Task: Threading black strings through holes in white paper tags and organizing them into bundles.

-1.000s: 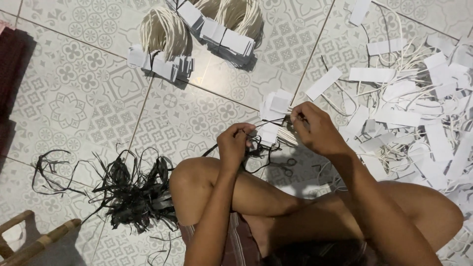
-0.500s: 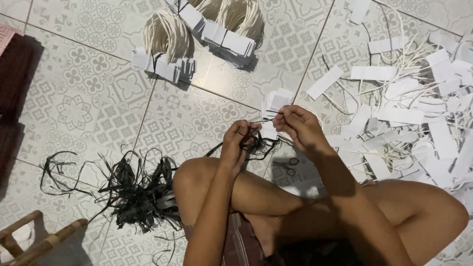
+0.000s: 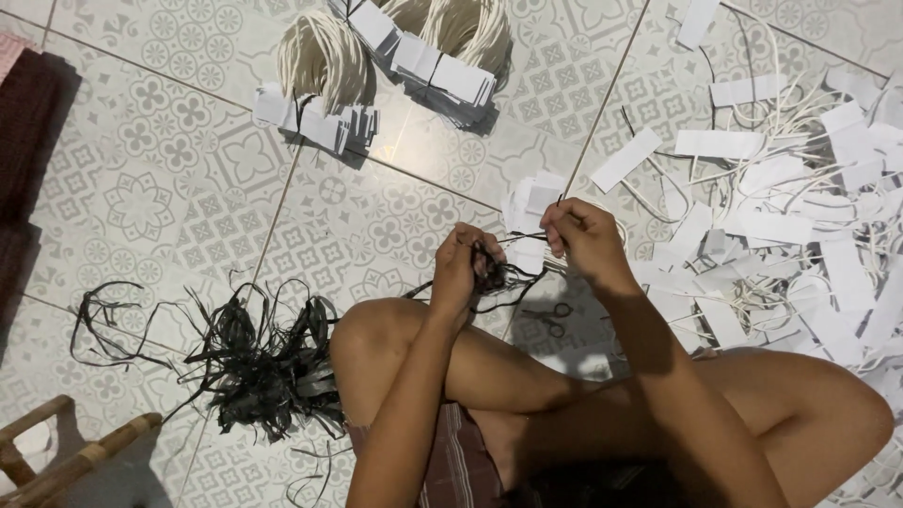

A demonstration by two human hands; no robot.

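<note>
The left hand is curled shut around a small bunch of black strips, held just above the bent knee, while the right hand pinches one thin black strand between thumb and fingertips, pulled taut between the two hands. Just behind the hands lies a small stack of white paper tags on the patterned tile floor. A pair of scissors rests on the floor below the right wrist. A tangled heap of black strips lies to the left of the knee, loose white tags and cords spread to the right, and tied bundles of tags with cream cords sit further off
</note>
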